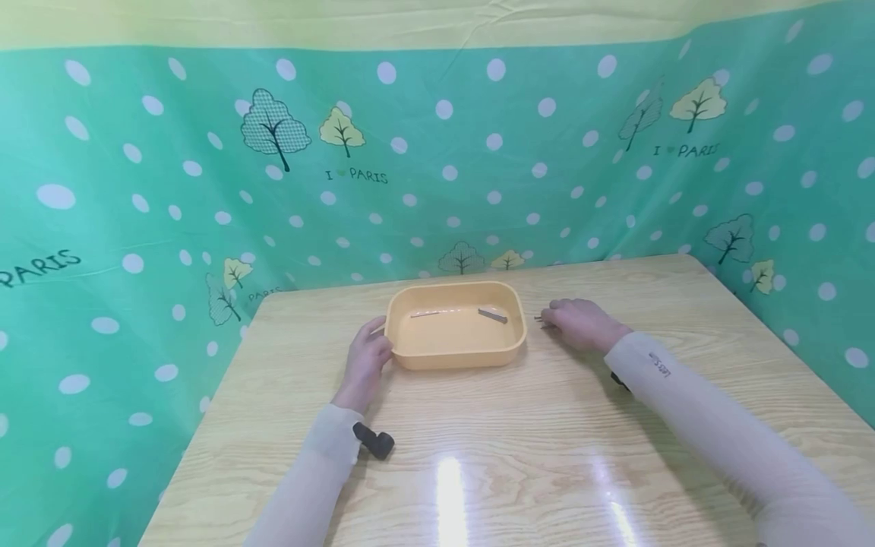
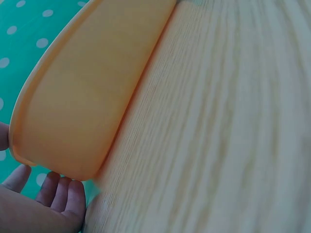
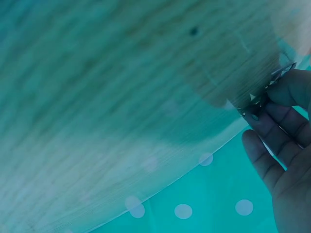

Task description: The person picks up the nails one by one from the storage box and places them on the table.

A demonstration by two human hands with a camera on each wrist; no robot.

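A shallow light-orange plastic tray (image 1: 454, 359) stands on the wooden table. My left hand (image 1: 365, 361) grips its left end, thumb at the rim and the other fingers against the outer wall (image 2: 68, 116) in the left wrist view. Inside the tray lie a thin metal rod (image 1: 424, 314) and a thicker grey metal strip (image 1: 492, 314). To the right of the tray, my right hand (image 1: 581, 323) pinches small slim metal pieces (image 1: 538, 319) low over the table. In the right wrist view these shiny pieces (image 3: 262, 97) show between thumb and fingertips; I cannot tell their exact kind.
The light wood table (image 1: 519, 456) reaches back to a green polka-dot cloth (image 1: 437, 167) with printed trees, which hangs behind and along both sides. A black wrist strap piece (image 1: 374, 441) sticks out at the left sleeve. Bright light reflections lie on the tabletop near the front.
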